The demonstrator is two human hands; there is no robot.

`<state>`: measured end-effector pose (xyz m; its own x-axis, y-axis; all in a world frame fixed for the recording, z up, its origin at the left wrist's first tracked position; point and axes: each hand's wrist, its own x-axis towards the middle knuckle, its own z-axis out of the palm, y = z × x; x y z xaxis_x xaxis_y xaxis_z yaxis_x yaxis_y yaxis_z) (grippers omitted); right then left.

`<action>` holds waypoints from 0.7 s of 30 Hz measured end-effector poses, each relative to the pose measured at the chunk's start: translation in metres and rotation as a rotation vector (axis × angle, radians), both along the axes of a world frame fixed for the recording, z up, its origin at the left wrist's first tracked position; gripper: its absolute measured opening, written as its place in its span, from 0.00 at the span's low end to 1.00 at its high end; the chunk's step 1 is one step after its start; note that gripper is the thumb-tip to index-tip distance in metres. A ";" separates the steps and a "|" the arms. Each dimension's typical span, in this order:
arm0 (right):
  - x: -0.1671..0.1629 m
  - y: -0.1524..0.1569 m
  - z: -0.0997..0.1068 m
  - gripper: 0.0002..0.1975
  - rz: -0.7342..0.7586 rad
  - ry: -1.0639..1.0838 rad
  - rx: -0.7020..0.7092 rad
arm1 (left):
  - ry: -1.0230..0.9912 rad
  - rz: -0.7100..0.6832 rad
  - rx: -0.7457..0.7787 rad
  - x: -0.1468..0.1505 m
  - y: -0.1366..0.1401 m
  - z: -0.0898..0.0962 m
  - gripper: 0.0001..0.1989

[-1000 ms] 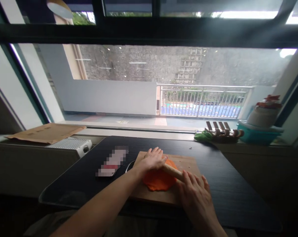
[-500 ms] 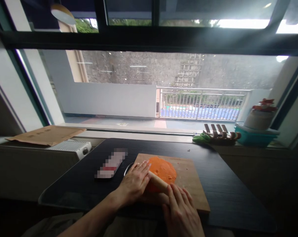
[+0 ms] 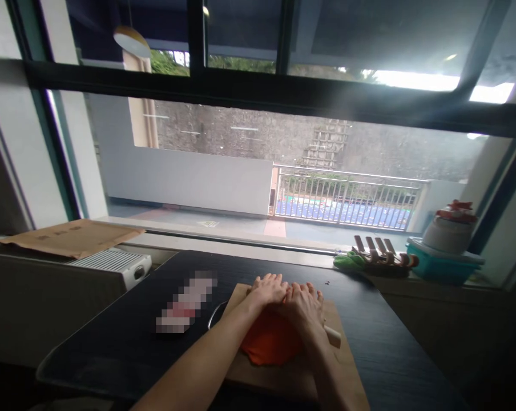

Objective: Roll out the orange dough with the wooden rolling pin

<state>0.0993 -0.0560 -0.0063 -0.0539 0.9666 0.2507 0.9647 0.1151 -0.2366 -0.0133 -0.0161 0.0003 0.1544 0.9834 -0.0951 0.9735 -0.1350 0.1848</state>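
Observation:
A flattened orange sheet of dough (image 3: 270, 341) lies on a wooden board (image 3: 347, 371). My left hand (image 3: 270, 289) and my right hand (image 3: 304, 302) are side by side near the board's far edge, almost touching. Both are closed over a pale wooden rolling pin (image 3: 333, 337), palms down, with the fingers reaching over its far side. Only the right end of the pin shows, sticking out past my right wrist. My hands and forearms hide the rest of it and part of the dough.
The board rests on a dark table (image 3: 112, 348). Left of it are a blurred-out flat object (image 3: 187, 302) and a curved metal rim (image 3: 215, 315). A brown paper bag (image 3: 69, 237) lies on the left ledge; a turquoise box (image 3: 440, 262) stands on the right sill.
Both hands have moved forward across the dough with the rolling pin and have come closer together. More of the dough's near part now shows between my forearms. The view has tilted slightly.

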 end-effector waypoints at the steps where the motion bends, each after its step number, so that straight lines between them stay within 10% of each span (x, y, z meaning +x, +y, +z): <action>1: -0.002 -0.007 -0.002 0.20 -0.004 0.000 -0.021 | -0.004 -0.002 0.008 -0.002 -0.007 -0.001 0.28; 11: -0.011 -0.083 -0.021 0.24 0.149 -0.023 0.102 | -0.012 -0.108 0.183 -0.045 -0.104 -0.004 0.27; 21: -0.001 0.032 0.002 0.22 -0.038 0.019 -0.150 | -0.088 0.104 0.029 -0.035 0.000 -0.012 0.34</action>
